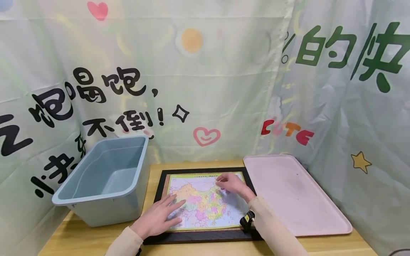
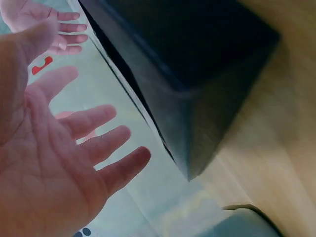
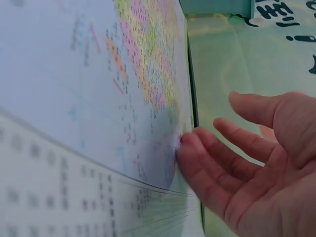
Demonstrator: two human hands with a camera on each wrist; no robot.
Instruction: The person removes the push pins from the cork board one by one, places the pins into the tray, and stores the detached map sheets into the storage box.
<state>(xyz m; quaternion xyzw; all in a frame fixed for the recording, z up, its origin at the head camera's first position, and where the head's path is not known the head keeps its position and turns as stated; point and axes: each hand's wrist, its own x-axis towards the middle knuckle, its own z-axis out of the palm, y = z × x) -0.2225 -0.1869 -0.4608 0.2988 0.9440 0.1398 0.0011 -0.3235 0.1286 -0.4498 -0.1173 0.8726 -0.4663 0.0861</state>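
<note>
Fingers of both hands straight, resting on map puzzle: colourful regions, black frame, flat on table.

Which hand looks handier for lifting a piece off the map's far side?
Probably the right hand: its fingertips already touch the map puzzle near the far edge. The left hand lies flat at the near left corner.

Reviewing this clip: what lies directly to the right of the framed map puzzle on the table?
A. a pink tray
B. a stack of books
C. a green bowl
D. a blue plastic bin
A. In the head view the pink tray lies against the right side of the map puzzle; the blue bin stands on its left.
</note>
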